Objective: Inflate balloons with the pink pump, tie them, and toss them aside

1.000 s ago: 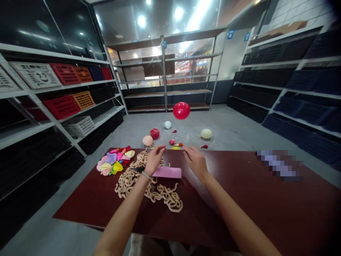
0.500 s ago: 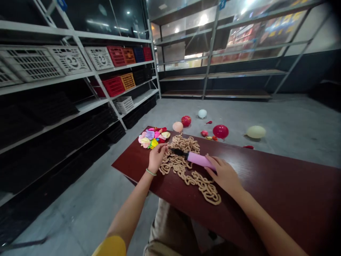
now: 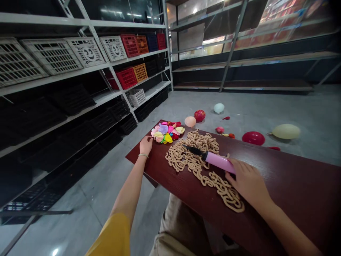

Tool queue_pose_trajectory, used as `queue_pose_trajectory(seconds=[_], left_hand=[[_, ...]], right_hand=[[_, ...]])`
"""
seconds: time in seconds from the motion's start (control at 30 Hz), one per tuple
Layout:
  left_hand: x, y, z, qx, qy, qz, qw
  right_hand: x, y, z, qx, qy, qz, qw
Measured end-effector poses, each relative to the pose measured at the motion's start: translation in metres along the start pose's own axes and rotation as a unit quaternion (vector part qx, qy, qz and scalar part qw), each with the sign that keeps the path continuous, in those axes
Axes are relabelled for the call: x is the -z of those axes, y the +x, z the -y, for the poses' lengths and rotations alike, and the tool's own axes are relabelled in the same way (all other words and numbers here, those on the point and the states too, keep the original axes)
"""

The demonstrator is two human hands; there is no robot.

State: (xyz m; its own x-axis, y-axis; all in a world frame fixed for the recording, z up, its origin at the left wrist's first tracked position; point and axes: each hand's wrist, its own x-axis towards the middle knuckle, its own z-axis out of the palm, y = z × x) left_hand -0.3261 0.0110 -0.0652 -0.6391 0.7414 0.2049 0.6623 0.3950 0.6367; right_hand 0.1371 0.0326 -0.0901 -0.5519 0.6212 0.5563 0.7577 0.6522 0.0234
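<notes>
My left hand (image 3: 146, 144) reaches to the near edge of a heap of flat, uninflated coloured balloons (image 3: 167, 131) on the dark red table (image 3: 279, 188); its fingers touch the heap and point away from me, so their grip is hidden. My right hand (image 3: 247, 180) is wrapped round the back end of a pink hand pump (image 3: 218, 162) with a black nozzle. The pump lies on a tangle of beige string (image 3: 197, 161) spread over the table's middle.
Inflated balloons lie on the grey floor beyond the table: a dark red one (image 3: 253, 138), a cream one (image 3: 286, 131), a peach one (image 3: 190, 121), a red one (image 3: 199, 115) and a pale one (image 3: 218, 107). Shelving with white, red and orange crates (image 3: 125, 46) lines the left.
The red balloon that floated in the air has dropped to the floor. My left hand moved left from the string to the balloon heap. My right hand came down and closed on the pump.
</notes>
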Motion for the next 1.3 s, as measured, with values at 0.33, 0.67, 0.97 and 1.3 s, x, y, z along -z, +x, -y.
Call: queue_pose_trajectory(seconds=[0.33,0.67,0.97,1.3], left_hand=[[-0.022,0.003,-0.004,-0.033,0.089,0.031,0.995],[-0.017,-0.026,-0.018,0.008,-0.095,-0.019,0.995],[-0.017,-0.062,-0.052,0.052,-0.281,0.099,0.953],[-0.022,-0.106,-0.082,-0.071,-0.206,0.086,0.972]], right_hand=[[-0.005,0.001,0.007,0.004,-0.002,-0.019,1.0],[0.001,0.009,0.025,0.031,-0.012,-0.021,0.999],[0.0,0.006,0.026,0.027,-0.014,-0.03,0.999],[0.004,0.0,0.021,-0.011,-0.014,-0.006,1.0]])
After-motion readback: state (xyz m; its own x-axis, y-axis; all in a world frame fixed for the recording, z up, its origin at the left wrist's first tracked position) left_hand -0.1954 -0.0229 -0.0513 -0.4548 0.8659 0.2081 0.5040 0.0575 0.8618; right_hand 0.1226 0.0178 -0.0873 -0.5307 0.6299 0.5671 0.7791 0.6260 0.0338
